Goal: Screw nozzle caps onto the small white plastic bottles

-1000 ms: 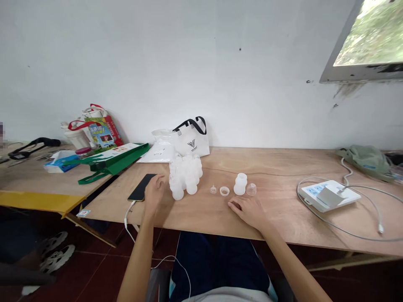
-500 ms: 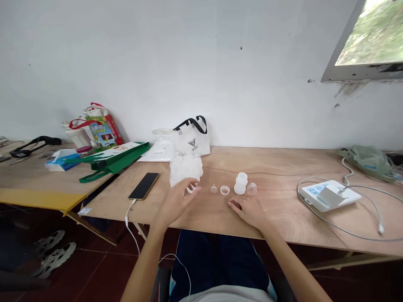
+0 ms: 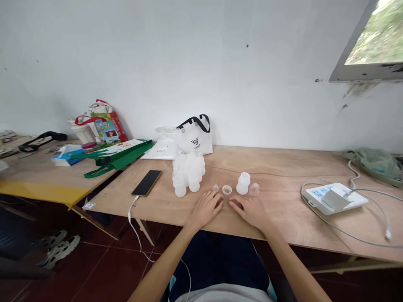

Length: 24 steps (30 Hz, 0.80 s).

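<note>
My left hand (image 3: pixel 207 209) lies palm down on the wooden table near its front edge, fingers stretched out and holding nothing. Beside it my right hand (image 3: pixel 250 210) rests flat in the same way, also holding nothing. Just beyond the left fingertips is a small clear nipple (image 3: pixel 215 187). A white screw ring (image 3: pixel 227 190) lies to the right of it. Past my right hand an open-topped white baby bottle (image 3: pixel 243 183) stands upright, with a clear domed cap (image 3: pixel 254 189) at its right. Several similar white bottles (image 3: pixel 188 173) stand in a cluster farther left.
A phone (image 3: pixel 146 183) with a charging cable lies left of the cluster. Behind are a white bag (image 3: pixel 197 140) and a green bag (image 3: pixel 126 156). On the right sit a power strip (image 3: pixel 335 197) with loose cables and a grey-green cloth item (image 3: pixel 374 165). A wall backs the table.
My left hand has moved right and toward me from the bottle cluster and now lies flat near my right hand. The right hand stays in place. The view has shifted slightly.
</note>
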Tool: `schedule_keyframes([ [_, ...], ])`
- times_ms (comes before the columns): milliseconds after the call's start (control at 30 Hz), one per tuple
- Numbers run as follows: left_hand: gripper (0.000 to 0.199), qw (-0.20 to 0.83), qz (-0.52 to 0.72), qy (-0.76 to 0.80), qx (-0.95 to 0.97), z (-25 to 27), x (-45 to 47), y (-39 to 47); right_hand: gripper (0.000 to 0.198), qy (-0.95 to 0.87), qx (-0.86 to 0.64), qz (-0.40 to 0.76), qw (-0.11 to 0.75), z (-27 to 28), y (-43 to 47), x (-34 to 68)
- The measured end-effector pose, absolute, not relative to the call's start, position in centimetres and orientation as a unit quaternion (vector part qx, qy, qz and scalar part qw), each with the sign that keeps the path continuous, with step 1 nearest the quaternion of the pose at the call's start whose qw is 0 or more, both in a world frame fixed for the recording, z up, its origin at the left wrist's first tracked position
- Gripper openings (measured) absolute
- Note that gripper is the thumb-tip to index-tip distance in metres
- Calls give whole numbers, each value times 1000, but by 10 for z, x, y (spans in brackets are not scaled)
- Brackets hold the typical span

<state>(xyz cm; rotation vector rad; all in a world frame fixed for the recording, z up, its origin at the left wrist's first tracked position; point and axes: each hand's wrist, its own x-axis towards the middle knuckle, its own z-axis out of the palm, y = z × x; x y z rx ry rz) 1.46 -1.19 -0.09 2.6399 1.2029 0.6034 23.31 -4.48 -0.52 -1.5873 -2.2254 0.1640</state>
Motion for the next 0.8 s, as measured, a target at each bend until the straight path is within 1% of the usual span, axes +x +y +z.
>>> schedule_keyframes([
  [400, 20, 91, 215, 412, 881, -4, 14, -12, 37, -799, -568, 57, 188, -5, -44, 232],
  [667, 20, 86, 215, 408, 883, -3, 13, -12, 33, -795, -572, 54, 195, -8, -44, 232],
  [800, 19, 84, 214, 410, 883, -2, 12, -13, 32, -801, -565, 24, 198, -5, -45, 231],
])
